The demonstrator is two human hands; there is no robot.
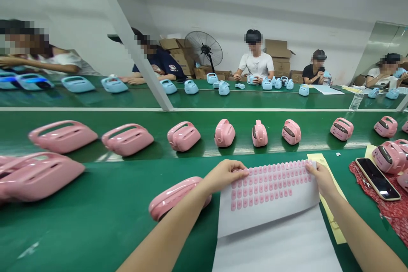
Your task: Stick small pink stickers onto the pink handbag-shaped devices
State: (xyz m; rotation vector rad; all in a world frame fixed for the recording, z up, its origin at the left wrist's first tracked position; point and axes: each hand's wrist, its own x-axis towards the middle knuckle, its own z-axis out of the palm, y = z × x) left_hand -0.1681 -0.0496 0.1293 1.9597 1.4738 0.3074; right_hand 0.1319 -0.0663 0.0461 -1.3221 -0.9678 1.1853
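Observation:
A white sheet of pink stickers [261, 185] is stretched between my two hands, tilted up over the green table. My left hand [225, 174] pinches its upper left corner, thumb on the front. At the upper right corner, my right hand [320, 176] grips the edge the same way. Rows of small pink stickers cover the sheet's upper part, with the bottom row ending short on the right. Below it lies more white paper [274, 246]. A pink handled case [175, 195] rests behind my left forearm, partly hidden by it.
Several pink cases [127, 139] stand in a row on the green belt [153, 114] ahead. More sit at the left edge. On the right are a phone [378, 178], red mesh [395, 221] and yellow paper [334, 221]. Across the belt, people handle light-blue cases [78, 84].

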